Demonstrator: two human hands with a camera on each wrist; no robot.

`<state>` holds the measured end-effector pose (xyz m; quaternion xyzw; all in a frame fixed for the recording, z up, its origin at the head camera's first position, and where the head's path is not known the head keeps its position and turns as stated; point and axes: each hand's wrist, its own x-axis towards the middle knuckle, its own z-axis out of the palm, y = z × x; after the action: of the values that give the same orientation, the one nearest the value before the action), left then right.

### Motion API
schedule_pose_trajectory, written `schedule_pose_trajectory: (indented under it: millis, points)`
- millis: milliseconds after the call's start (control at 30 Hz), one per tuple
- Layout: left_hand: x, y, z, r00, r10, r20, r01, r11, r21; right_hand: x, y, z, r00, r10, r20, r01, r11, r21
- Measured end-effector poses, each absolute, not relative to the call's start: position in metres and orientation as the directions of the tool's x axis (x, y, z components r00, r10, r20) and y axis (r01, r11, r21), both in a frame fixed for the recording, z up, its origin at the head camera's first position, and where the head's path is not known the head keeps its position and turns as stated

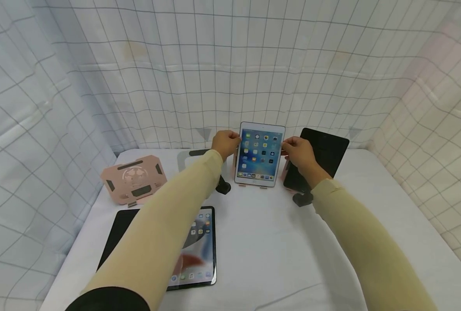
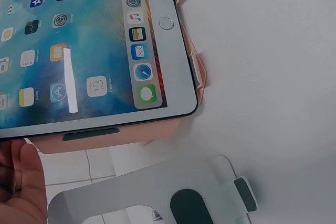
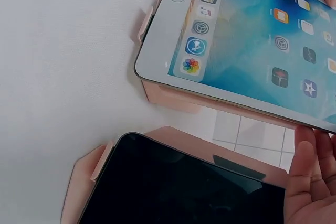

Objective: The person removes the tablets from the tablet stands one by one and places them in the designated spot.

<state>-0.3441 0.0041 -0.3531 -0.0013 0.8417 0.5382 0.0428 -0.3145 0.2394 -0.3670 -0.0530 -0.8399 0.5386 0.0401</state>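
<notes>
A white tablet (image 1: 259, 153) with a lit screen of app icons leans upright on a pink stand (image 3: 170, 98), its bottom edge at the stand's small lip hooks. My left hand (image 1: 225, 144) holds the tablet's left edge near the top. On the opposite edge, my right hand (image 1: 298, 152) grips it with curled fingers. Part of the right hand overlaps a dark-screened tablet (image 1: 325, 151), which leans on another pink stand (image 3: 84, 182). Beside the left hand stands a grey stand (image 2: 121, 182) with dark pads and nothing on it, partly hidden by my forearm in the head view.
Flat on the table (image 1: 269, 242) at front left lies a larger lit tablet (image 1: 199, 250), half covered by my left sleeve (image 1: 168, 220). Behind it a bare pink stand (image 1: 135, 179) leans back. Grid-patterned white curtains (image 1: 230, 73) enclose the table's back and sides.
</notes>
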Motion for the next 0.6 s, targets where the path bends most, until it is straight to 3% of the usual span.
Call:
schedule_pose_trajectory:
  millis: [600]
  points:
    - [-0.333,-0.003,-0.362,-0.997,0.061,-0.053,-0.035,0.257,0.966,-0.307,0.236,-0.372,-0.985,0.154,0.082,-0.026,0.335,-0.942]
